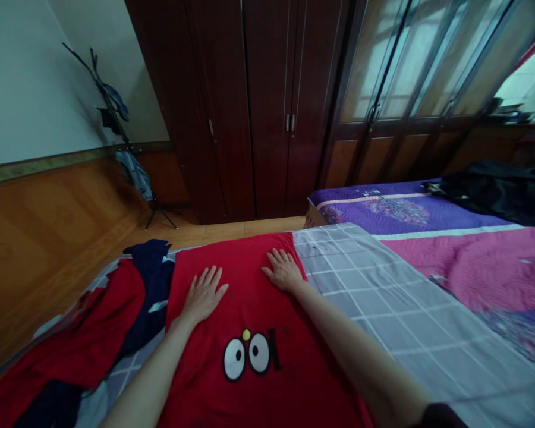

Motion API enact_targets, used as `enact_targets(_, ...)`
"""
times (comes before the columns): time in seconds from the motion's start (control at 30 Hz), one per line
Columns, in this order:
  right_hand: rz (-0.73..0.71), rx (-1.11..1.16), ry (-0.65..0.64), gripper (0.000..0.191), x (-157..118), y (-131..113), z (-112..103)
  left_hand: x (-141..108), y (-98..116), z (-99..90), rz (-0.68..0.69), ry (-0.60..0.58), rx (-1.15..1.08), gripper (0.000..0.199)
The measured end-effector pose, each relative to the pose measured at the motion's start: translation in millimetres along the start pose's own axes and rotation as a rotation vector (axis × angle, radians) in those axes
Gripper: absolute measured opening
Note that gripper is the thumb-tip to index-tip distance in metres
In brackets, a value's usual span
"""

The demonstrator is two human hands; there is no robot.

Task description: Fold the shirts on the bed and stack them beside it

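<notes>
A red shirt [245, 297] with a cartoon-eye print lies spread flat on the grey checked bedsheet [361, 279], its far edge towards the wardrobe. My left hand [204, 294] rests palm down on the left part of the shirt, fingers spread. On the right side, near the far corner, my right hand [284, 269] also lies flat with its fingers stretched out. Neither hand grips the cloth. The near end of the shirt runs out of view at the bottom, between my forearms.
Red and navy clothes [102, 321] lie heaped on the left. A purple and pink bedcover [463, 255] spreads to the right, with a black garment or bag [494, 187] on it. Behind stand a dark wardrobe [267, 107] and a coat stand [116, 119] holding a few items.
</notes>
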State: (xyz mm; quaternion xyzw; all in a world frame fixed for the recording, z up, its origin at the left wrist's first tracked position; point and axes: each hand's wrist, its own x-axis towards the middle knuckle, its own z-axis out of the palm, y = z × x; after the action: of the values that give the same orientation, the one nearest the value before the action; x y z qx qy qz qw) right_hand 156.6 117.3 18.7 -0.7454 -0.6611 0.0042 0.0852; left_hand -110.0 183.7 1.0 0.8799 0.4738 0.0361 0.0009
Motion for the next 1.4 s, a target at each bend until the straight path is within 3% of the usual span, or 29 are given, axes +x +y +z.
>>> enact_targets(0.1, 0.134, -0.024, 0.024, 0.062, -29, 61, -18, -37, -45, -6.5, -0.084, -0.040, 0.043, 0.063)
enact_targets(0.2, 0.215, -0.038, 0.043, 0.063, -59, 88, -28, -73, -57, -10.3, -0.075, -0.074, 0.041, 0.066)
enact_targets(0.33, 0.126, -0.025, 0.043, 0.070, -100, 61, -20, -104, -38, -8.6, 0.085, -0.023, 0.003, 0.064)
enact_targets(0.43, 0.047, -0.015, 0.043, 0.061, -121, 37, -10, -112, -36, -6.9, 0.073, -0.012, -0.002, 0.063)
enact_targets(0.6, 0.060, -0.004, 0.091, 0.057, -129, 30, -17, -117, -38, -17.4, 0.029, 0.082, 0.014, 0.059)
enact_targets(0.7, -0.005, 0.004, 0.109, 0.062, -133, 10, -26, -128, -5, -24.8, 0.182, 0.131, -0.036, 0.056)
enact_targets(0.8, -0.262, 0.055, 0.038, 0.065, -143, -24, -26, -140, 34, -25.3, 0.407, 0.057, -0.104, 0.058)
enact_targets(0.87, -0.442, 0.096, -0.055, 0.064, -149, -38, -24, -145, 47, -23.7, 0.483, -0.013, -0.132, 0.060)
enact_targets(0.93, -0.440, 0.087, -0.094, 0.064, -150, -37, -22, -146, 45, -22.3, 0.462, -0.052, -0.144, 0.061)
enact_targets(1.07, -0.145, 0.014, -0.019, 0.064, -143, -10, -21, -140, 23, -20.1, 0.259, -0.031, -0.121, 0.062)
enact_targets(1.13, -0.094, 0.014, -0.002, 0.064, -141, -5, -20, -137, 18, -19.0, 0.151, 0.002, -0.103, 0.064)
enact_targets(1.2, -0.157, 0.045, -0.008, 0.065, -145, -13, -20, -136, 21, -18.9, 0.142, 0.024, -0.097, 0.064)
enact_targets(1.33, -0.464, 0.153, -0.113, 0.063, -157, -39, -22, -137, 32, -24.6, 0.302, 0.012, -0.140, 0.058)
enact_targets(1.4, -0.437, 0.157, -0.139, 0.061, -159, -44, -25, -137, 32, -29.3, 0.290, 0.038, -0.176, 0.047)
